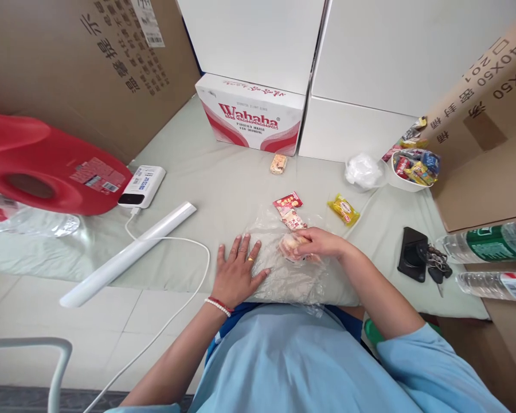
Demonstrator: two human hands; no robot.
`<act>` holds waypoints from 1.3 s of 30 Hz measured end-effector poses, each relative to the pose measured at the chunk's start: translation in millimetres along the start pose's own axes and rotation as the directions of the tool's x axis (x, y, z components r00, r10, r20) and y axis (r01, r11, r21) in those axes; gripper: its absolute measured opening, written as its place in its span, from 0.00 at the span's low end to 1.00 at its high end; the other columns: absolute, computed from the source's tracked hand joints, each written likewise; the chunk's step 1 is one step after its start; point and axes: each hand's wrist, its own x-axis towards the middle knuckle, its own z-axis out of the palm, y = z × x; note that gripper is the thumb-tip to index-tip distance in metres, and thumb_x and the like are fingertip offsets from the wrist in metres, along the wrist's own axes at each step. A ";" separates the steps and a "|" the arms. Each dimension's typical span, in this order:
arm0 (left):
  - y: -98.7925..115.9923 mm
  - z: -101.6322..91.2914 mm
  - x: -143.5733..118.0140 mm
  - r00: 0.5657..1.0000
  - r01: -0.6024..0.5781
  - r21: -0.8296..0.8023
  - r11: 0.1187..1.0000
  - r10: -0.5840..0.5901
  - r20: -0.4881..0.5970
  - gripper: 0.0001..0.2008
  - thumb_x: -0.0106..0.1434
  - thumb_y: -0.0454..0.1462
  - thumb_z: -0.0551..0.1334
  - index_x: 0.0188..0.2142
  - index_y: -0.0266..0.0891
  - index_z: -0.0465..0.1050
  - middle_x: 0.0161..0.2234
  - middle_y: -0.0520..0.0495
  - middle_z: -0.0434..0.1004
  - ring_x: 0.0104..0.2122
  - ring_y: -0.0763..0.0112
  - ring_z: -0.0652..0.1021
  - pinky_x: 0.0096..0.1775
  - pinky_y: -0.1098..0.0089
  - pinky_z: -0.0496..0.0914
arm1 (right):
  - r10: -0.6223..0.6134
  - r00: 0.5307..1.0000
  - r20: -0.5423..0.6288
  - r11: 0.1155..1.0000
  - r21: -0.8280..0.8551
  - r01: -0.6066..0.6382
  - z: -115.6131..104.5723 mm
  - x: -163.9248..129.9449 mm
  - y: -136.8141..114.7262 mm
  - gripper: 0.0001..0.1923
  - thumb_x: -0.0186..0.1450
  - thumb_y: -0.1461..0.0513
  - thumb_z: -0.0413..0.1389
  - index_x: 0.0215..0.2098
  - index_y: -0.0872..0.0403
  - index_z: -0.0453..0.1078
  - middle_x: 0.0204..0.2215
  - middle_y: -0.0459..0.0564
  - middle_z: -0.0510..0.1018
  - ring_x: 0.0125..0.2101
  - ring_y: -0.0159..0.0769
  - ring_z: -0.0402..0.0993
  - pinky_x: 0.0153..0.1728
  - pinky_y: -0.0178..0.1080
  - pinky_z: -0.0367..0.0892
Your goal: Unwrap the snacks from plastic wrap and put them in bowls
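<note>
Two bottles [492, 244] lie at three o'clock and one carton [251, 120] at eleven from the right hand [320, 242] pinching a wrapped snack [290, 246], the left hand [236, 272] spread.

An indoor room in casual, everyday use; whether it is a home, a dormitory or a back office cannot be told. A table [236, 183] covered in pale green cloth stands against plain white panels [361, 51], above a light tiled floor [98, 327]. Ordinary personal and household things lie about on it: a large red jug [55, 149] with a built-in handle, a white plastic bowl [406, 186] of wrapped snacks, a bunch of keys [438, 267]. Tall brown cardboard [464, 172] with Chinese print, and a carton [253, 117] of drinking water, suggest storage too.
</note>
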 end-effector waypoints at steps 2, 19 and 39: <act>0.6 -0.4 0.4 1.000 0.000 0.013 1.000 0.000 0.003 0.37 0.71 0.57 0.54 0.72 0.43 0.58 0.74 0.34 0.50 0.72 0.40 0.56 0.67 0.32 0.44 | 0.042 0.997 0.057 0.994 -0.101 -0.036 1.0 8.1 -4.3 0.15 0.60 0.53 0.64 0.28 0.53 0.65 0.24 0.39 0.67 0.28 0.31 0.62 0.30 0.33 0.53; -0.3 -2.0 -1.1 1.000 -0.004 -0.053 0.999 0.004 -0.008 0.34 0.72 0.54 0.54 0.71 0.43 0.60 0.74 0.35 0.50 0.73 0.42 0.54 0.68 0.34 0.43 | -0.087 0.957 -0.275 0.749 -0.652 -0.120 90.7 2.8 -33.9 0.42 0.65 0.53 0.65 0.71 0.55 0.55 0.69 0.67 0.59 0.62 0.61 0.60 0.55 0.58 0.67; -1.1 -3.2 -7.6 1.000 0.021 -0.087 0.996 -0.023 -0.016 0.37 0.72 0.54 0.53 0.73 0.37 0.55 0.73 0.32 0.53 0.72 0.43 0.58 0.68 0.32 0.40 | -0.266 0.960 -0.090 0.735 -0.663 0.142 69.1 -2.3 -12.6 0.34 0.67 0.61 0.61 0.70 0.51 0.60 0.65 0.60 0.66 0.63 0.52 0.60 0.61 0.54 0.60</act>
